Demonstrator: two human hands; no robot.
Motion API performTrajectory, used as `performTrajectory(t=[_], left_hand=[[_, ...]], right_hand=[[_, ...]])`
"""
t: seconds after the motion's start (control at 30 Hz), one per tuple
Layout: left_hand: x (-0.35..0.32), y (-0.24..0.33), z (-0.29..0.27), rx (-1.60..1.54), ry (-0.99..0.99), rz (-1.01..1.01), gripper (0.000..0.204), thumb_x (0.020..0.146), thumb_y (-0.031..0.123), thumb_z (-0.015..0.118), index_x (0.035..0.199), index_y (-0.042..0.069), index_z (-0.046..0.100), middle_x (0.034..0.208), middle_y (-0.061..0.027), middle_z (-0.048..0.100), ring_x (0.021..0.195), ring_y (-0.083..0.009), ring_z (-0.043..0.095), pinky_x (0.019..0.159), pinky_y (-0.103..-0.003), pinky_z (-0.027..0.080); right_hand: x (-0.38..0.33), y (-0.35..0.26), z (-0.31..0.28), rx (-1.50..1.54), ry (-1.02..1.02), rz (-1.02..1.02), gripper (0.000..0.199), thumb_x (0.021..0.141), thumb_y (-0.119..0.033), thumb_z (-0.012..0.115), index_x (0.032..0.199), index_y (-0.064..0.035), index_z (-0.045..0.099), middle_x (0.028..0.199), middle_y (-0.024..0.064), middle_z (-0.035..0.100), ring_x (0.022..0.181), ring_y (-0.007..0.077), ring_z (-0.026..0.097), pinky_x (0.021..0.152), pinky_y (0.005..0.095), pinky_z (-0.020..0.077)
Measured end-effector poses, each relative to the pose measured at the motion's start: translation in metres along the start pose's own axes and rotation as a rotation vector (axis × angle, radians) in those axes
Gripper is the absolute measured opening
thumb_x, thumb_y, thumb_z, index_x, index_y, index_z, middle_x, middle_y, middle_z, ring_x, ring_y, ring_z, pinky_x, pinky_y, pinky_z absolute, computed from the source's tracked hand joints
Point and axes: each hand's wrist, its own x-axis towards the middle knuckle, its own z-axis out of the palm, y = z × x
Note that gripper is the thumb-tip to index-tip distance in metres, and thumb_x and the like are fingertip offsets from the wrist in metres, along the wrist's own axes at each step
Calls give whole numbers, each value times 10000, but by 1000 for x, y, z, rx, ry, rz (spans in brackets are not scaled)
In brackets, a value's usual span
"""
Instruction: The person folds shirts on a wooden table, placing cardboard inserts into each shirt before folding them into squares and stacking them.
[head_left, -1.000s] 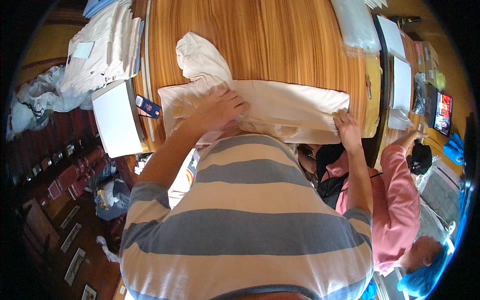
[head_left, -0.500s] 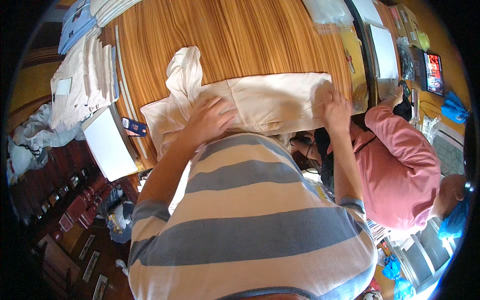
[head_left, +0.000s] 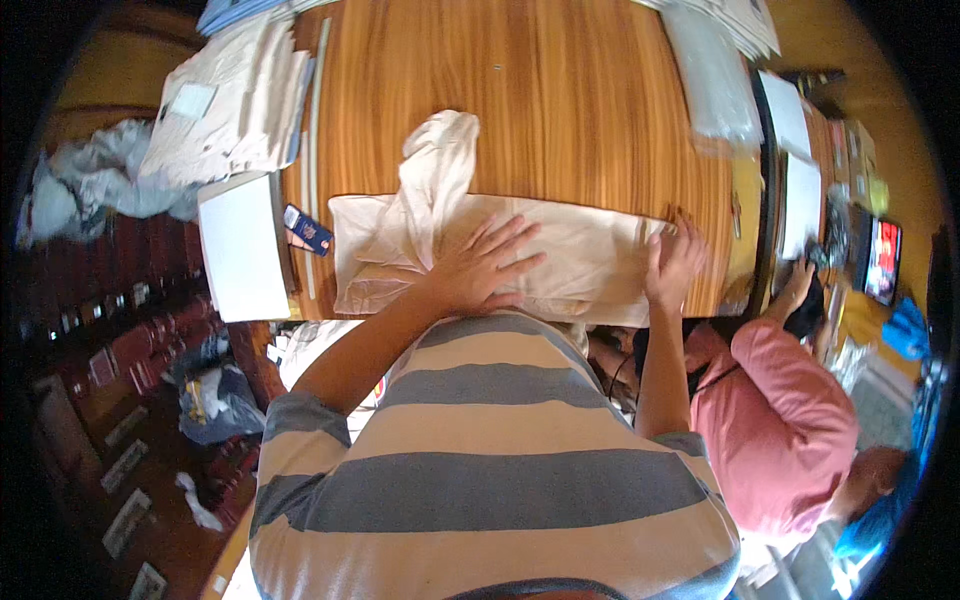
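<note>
A folded cream shirt [head_left: 570,240] lies across the near edge of the wooden table, right in front of my body. One crumpled sleeve [head_left: 440,155] sticks out from it toward the far side, left of its middle. My left hand [head_left: 485,268] presses flat on the cloth just right of this sleeve, fingers spread. At the shirt's right end is my right hand [head_left: 675,268], thumb and fingers apart, fingertips loosely bent at the corner of the fabric. A dark blue tag [head_left: 308,230] rests on the table left of the shirt.
Stacked cream garments [head_left: 235,100] and a white sheet pile [head_left: 245,250] line the left side. A long strip [head_left: 317,120] lies near them. Clear plastic bags [head_left: 712,85] sit at the far right. A co-worker in a pink shirt [head_left: 775,430] is close on my right.
My left hand has spread flat and slid right over the shirt, away from the sleeve's base. My right hand stays at the right end, its thumb now apart. The view has shifted.
</note>
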Motion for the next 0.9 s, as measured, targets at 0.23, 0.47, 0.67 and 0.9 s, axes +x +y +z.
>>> performTrajectory(t=[0.23,0.47,0.67,0.9], left_hand=[[-110,-53,-36,-65,455,-388,1084,744,330,951,1604,17,370,1700,-266,304,1575,-467,301,1278,-556,289],[-118,-58,-64,-256,600,-500,1250,661,247,993,1653,-2,274,1718,-286,257,1599,-457,256,1292,-507,280],[-111,-67,-87,-428,298,-427,1158,681,233,991,1626,15,359,1647,-229,423,1530,-370,418,1243,-447,365],[-129,-104,-77,-231,-306,-181,402,817,242,877,1138,25,769,999,-211,765,953,-390,746,842,-442,584]], right_hand=[[165,-186,80,666,-463,-52,328,1000,-267,761,1167,13,738,1194,203,753,1149,282,723,966,392,571],[207,-316,124,66,-1056,-770,516,845,-419,846,1196,-51,763,1200,191,753,1147,392,709,1007,466,568],[170,-300,-17,521,-975,-978,486,853,-396,835,1159,-27,754,1110,192,753,1028,428,701,896,502,555],[118,-224,-148,1102,-1019,-287,675,892,-146,867,1464,7,543,865,51,712,830,72,648,698,238,460]])
